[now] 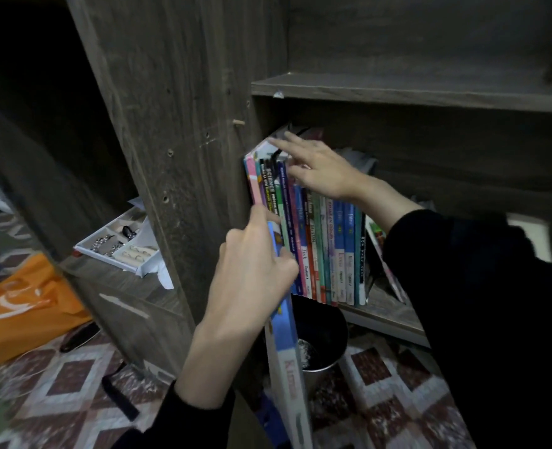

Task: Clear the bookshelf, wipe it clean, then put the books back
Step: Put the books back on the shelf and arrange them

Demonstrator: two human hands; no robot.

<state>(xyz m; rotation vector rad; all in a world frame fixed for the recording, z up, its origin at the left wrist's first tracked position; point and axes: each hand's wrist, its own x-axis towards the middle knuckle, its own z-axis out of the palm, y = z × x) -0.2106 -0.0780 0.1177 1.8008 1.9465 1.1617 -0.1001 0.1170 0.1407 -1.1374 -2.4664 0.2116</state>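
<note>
A row of several upright books (326, 251) with coloured spines stands on the lower shelf (388, 314) of a dark wooden bookshelf. My left hand (252, 264) grips a tall blue and white book (287, 345) at the row's left end; the book reaches below the shelf edge. My right hand (316, 166) rests with straight fingers on the tops of the leftmost books, touching their upper edges. A thin book (386, 264) leans at the row's right end.
The upper shelf board (413, 92) is bare. A round metal bin (323, 345) stands on the patterned rug under the shelf. Left of the side panel (177, 124) sit a white tray of small items (119, 244) and an orange bag (25, 306).
</note>
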